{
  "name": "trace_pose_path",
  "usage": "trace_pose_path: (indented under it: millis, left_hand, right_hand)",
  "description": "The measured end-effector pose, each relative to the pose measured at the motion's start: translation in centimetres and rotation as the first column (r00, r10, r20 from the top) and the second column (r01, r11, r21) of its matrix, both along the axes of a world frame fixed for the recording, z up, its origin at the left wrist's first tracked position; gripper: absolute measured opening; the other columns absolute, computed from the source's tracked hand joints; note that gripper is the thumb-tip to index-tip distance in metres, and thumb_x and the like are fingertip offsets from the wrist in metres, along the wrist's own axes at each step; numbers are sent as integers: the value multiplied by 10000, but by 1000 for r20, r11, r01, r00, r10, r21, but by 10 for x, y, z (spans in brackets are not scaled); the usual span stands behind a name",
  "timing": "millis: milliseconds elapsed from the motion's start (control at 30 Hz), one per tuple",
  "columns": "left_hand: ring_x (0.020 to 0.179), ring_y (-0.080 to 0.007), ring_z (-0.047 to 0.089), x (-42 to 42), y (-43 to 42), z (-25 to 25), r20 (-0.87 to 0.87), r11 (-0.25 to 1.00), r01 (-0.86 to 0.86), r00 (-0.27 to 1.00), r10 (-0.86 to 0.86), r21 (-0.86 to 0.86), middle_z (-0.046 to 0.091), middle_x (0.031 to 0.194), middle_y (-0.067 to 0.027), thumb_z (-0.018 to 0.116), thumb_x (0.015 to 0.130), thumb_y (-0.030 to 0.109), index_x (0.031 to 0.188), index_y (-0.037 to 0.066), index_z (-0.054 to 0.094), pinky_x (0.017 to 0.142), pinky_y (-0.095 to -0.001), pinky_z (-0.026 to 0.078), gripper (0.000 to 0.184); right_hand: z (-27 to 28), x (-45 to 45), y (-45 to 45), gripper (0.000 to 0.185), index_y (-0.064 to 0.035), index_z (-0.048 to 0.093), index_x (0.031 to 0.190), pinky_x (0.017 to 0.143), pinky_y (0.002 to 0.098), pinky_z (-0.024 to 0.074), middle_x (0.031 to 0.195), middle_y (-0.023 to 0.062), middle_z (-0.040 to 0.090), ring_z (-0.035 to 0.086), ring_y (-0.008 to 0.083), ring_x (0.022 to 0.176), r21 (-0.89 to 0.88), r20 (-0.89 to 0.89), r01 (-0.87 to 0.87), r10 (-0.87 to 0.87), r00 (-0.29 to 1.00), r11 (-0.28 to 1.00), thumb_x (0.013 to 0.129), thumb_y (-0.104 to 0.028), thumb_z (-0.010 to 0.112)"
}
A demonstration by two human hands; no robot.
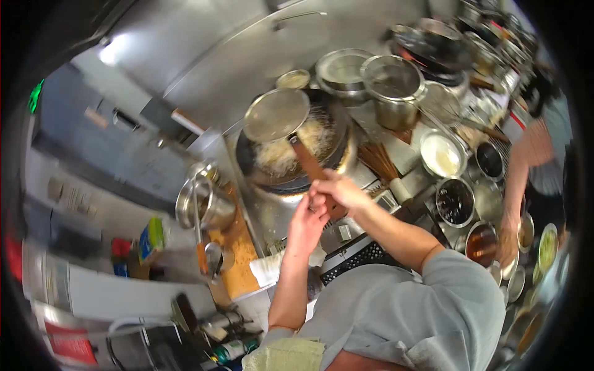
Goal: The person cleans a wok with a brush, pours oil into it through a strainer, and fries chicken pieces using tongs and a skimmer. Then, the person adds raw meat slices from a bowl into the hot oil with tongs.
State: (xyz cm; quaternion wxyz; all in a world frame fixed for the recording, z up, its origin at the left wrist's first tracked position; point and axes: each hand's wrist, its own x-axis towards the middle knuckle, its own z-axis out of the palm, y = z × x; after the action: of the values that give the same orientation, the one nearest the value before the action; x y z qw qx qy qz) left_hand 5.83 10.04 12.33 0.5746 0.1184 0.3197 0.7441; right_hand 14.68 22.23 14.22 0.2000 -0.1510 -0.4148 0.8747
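My right hand point(340, 190) is closed around the wooden handle point(307, 162) of a round mesh skimmer point(276, 115). The skimmer's disc is level above a large black wok point(247, 162), covering part of it. Pale food point(315, 137) fries in bubbling oil in the wok. My left hand point(306, 226) is just beside the right one, close to the handle, its fingers loosely bent and partly apart. I see nothing held in it. Whether its fingertips touch the right hand or the handle is hard to make out.
Metal pots point(396, 111) stand behind the wok, and a pot point(213, 207) sits left. Bowls of white point(442, 154) and dark point(455, 201) contents line the right side. A co-worker's arm point(516, 185) reaches among them. A cloth point(269, 267) lies by the stove edge.
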Motion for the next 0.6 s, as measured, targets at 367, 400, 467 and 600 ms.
trace_pose_path:
  millis: [367,400,467,600]
  left_hand:
    - [712,-107,510,-86,-26,11,-202,995,34,978,-51,-89,531,934,-66,504,907,113,1160,-18,496,618,-259,474,284]
    - [672,-93,480,-95,-34,8,-155,996,74,985,-81,-53,508,905,-56,489,918,108,1170,-24,486,570,-242,453,284]
    - [621,-81,444,-104,-45,1,-63,994,106,993,-105,16,477,868,-45,462,939,99,1194,-31,467,506,-225,421,287]
    - [579,-85,414,-101,-68,-14,50,999,44,998,-45,28,451,835,-44,440,965,99,1239,-32,433,469,-226,387,303]
  right_hand:
    - [-23,56,-37,583,5,618,760,483,309,521,676,88,622,640,183,631,498,405,-553,384,830,668,933,-520,433]
    - [-47,67,-36,594,-2,620,737,486,314,519,659,83,619,638,178,634,488,500,-630,398,769,605,930,-530,430]
    - [-99,100,-30,504,-6,639,764,500,308,512,640,91,628,617,159,547,394,779,-745,234,581,538,923,-452,467]
    - [-302,167,0,441,46,530,1155,848,397,507,1189,255,519,621,344,965,410,873,-823,-431,229,394,788,-197,557]
